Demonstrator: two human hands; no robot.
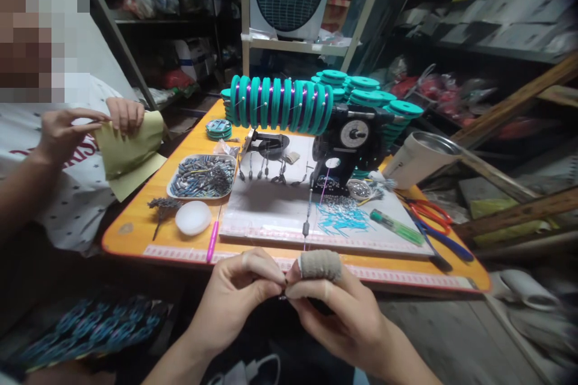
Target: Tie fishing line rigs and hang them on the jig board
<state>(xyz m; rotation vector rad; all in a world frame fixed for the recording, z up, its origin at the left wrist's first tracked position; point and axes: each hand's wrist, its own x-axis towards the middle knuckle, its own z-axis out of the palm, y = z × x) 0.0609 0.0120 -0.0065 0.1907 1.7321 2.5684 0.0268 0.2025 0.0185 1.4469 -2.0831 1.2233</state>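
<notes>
My left hand [235, 301] and my right hand [336, 307] meet just below the near edge of the orange table [135, 222]. Both pinch a tiny dark item [283, 296] between thumbs and fingertips; I cannot make out what it is. A grey cloth wrap [320, 264] covers my right forefinger. A thin line [307, 216] with small metal pieces runs from my fingers up toward a black winding device [354, 138], which carries a row of teal spools [280, 102] wound with purple line.
On the white mat [271, 204] lie blue pins [343, 219], a green tool [396, 227] and red-and-blue scissors [433, 222]. A tray of small metal parts [203, 175], a white round lid [193, 217] and a pink hook [212, 240] sit left. Another person at left holds yellow-green paper [130, 153]. A steel cup [419, 159] leans at right.
</notes>
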